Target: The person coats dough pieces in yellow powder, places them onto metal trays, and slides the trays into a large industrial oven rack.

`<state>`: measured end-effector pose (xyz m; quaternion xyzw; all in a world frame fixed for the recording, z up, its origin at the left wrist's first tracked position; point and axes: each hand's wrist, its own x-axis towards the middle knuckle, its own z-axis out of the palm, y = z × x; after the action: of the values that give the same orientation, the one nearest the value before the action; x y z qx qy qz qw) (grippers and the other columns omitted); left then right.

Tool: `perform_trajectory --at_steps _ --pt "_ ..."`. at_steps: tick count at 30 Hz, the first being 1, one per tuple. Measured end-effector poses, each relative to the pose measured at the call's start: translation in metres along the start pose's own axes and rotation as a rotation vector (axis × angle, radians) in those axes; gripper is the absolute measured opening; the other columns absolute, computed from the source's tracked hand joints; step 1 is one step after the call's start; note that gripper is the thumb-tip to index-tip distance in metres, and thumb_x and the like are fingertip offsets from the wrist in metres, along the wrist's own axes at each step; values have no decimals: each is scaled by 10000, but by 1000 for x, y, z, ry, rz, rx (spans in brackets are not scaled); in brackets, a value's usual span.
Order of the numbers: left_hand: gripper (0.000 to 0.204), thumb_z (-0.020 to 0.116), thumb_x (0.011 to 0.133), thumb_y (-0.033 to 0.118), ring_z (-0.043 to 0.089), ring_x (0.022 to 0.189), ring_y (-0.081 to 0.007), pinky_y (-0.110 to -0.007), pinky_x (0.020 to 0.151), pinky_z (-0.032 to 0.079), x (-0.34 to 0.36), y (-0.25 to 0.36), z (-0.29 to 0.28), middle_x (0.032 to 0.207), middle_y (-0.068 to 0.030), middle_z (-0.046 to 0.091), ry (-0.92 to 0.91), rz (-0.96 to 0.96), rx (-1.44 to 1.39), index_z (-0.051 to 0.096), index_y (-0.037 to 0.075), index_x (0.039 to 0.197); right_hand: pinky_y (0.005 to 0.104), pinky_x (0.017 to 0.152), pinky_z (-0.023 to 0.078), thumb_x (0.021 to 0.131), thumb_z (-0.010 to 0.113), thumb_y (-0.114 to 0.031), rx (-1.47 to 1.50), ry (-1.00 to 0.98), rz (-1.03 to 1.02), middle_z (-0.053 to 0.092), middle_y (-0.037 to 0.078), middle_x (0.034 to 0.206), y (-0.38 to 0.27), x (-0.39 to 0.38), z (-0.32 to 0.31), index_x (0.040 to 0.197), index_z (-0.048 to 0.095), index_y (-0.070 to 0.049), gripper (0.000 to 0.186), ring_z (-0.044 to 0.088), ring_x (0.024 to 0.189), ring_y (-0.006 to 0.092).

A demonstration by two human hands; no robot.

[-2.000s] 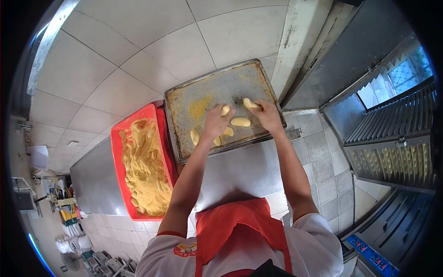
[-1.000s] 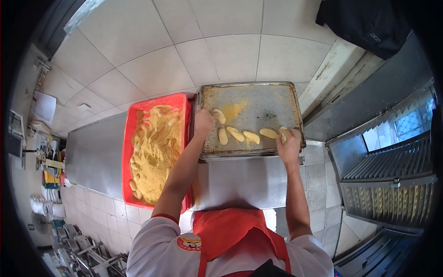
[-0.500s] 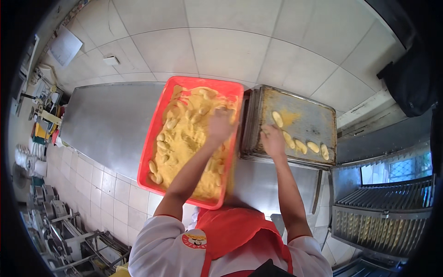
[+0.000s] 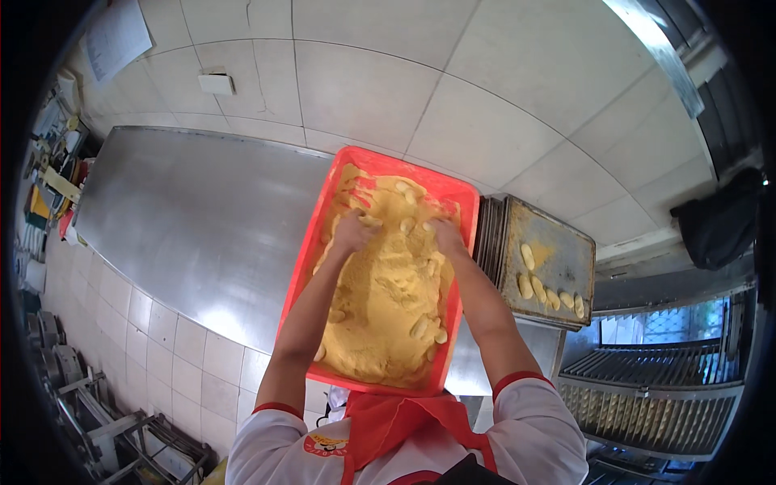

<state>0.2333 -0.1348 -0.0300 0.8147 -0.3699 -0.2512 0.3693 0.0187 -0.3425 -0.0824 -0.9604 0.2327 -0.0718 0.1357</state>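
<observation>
A red plastic tub [image 4: 305, 267] holds yellow crumb-like powder [image 4: 384, 283] with several pale oblong dough pieces half buried in it. My left hand [image 4: 352, 233] is in the tub's upper left part, its fingers closed round a dough piece [image 4: 372, 221] coated in powder. Across from it, near the tub's right wall, my right hand [image 4: 448, 236] dips into the powder with curled fingers. What these fingers grip, if anything, is hidden. Between the hands lies a loose dough piece [image 4: 406, 225]. To the right, several coated dough pieces [image 4: 540, 288] lie on a worn metal baking tray [image 4: 570, 242].
The baking tray tops a stack of trays [image 4: 490, 234] close beside the tub. Under everything is a steel table [image 4: 194, 218], against a tiled wall [image 4: 364, 89]. At lower right stands a metal rack [image 4: 647, 412] with rows of pale pieces; at lower left, metal frames [image 4: 129, 428].
My right hand has moved left from the baking tray into the tub, with another dough piece now lying on the tray. My left hand has shifted to the tub's left side. The view has turned.
</observation>
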Motion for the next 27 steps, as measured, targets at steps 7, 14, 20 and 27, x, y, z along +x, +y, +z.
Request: perform_trajectory --at_steps 7,14,20,27 --pt "364 710 737 238 645 936 -341 -432 828 523 72 -53 13 1037 -204 637 -80 134 650 638 64 1049 434 847 480 757 685 -278 183 -59 700 652 214 973 -106 66 1 1062 521 -6 440 624 961 368" --pt "287 662 749 111 650 925 -342 -415 804 532 80 -39 -9 1032 -212 643 -160 316 448 630 6 1014 406 836 472 710 726 -171 417 -191 666 629 187 1042 -88 67 -17 1108 507 -45 471 614 997 336" --pt "197 611 833 18 660 805 -223 -313 677 551 51 -22 -24 926 -115 636 -297 -273 -1047 565 5 1024 434 826 493 739 731 -211 322 86 528 650 203 1000 -51 102 19 1179 512 -68 512 630 961 355" --pt "292 599 840 -54 627 886 -182 -230 714 545 23 31 16 1006 -96 612 -461 -236 -1455 538 -9 1122 327 789 514 775 673 -72 1483 109 560 654 78 973 -14 64 -11 1205 570 -65 442 637 906 231"
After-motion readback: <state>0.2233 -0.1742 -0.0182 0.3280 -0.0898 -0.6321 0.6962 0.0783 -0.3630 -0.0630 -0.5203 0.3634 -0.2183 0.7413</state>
